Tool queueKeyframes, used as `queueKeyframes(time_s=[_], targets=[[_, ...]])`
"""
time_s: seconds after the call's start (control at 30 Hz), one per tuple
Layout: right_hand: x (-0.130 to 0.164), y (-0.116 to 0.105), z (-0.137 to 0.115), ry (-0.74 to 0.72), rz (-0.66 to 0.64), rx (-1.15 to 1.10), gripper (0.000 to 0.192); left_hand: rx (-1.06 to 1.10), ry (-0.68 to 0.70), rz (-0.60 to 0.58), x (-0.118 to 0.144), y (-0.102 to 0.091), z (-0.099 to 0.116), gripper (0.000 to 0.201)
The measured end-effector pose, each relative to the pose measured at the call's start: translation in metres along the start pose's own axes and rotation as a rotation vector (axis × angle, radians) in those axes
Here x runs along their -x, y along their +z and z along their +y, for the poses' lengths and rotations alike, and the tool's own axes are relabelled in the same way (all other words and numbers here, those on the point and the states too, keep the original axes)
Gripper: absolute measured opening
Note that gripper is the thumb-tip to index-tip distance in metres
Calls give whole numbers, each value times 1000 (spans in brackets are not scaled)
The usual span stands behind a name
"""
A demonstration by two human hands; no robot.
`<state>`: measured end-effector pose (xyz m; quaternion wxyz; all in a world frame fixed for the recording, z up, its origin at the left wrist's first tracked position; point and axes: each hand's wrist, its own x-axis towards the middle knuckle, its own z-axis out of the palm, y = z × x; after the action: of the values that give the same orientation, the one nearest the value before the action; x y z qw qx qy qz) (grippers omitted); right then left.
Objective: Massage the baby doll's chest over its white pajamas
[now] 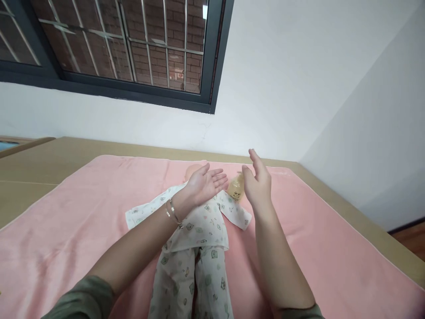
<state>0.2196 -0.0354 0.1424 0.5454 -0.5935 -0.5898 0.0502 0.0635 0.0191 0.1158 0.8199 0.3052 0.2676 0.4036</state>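
My left hand point(206, 184) is open, palm turned up and fingers stretched, above the neck end of a small white printed top point(202, 226). Its wrist wears a bracelet point(172, 210). My right hand point(259, 182) is held up on edge to the right, fingers extended, nothing visible in it. Between the hands stands a pump bottle point(236, 188) of yellowish liquid with a face drawn on it; my right hand partly covers its pump. Matching printed trousers point(212, 279) lie below the top. Behind my left hand a round, peach-coloured thing point(191, 170) shows, mostly hidden.
A pink cloth point(308, 235) is spread under everything, with a few wrinkles at the left. It lies on a light wooden surface point(76, 153) that runs up to a white wall point(282, 79). A dark-framed barred window point(133, 86) is set in the wall at upper left.
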Motion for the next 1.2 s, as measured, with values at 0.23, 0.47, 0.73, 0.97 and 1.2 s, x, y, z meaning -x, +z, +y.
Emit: queueKeyframes(time_s=[0.23,0.47,0.73,0.97,1.2], targets=[[-13,-5,15,128,-425,437,54,310,-69,13,-34,35,-12,78],[-12,6,10,59,-444,703,35,441,-74,6,-24,30,-16,77],[-8,22,8,9,-402,895,36,417,-107,82,30,-3,-4,72],[-15,29,-3,144,-468,874,40,305,-69,132,60,-11,16,66],[8,39,-22,37,-401,535,43,201,-42,68,85,-6,25,62]])
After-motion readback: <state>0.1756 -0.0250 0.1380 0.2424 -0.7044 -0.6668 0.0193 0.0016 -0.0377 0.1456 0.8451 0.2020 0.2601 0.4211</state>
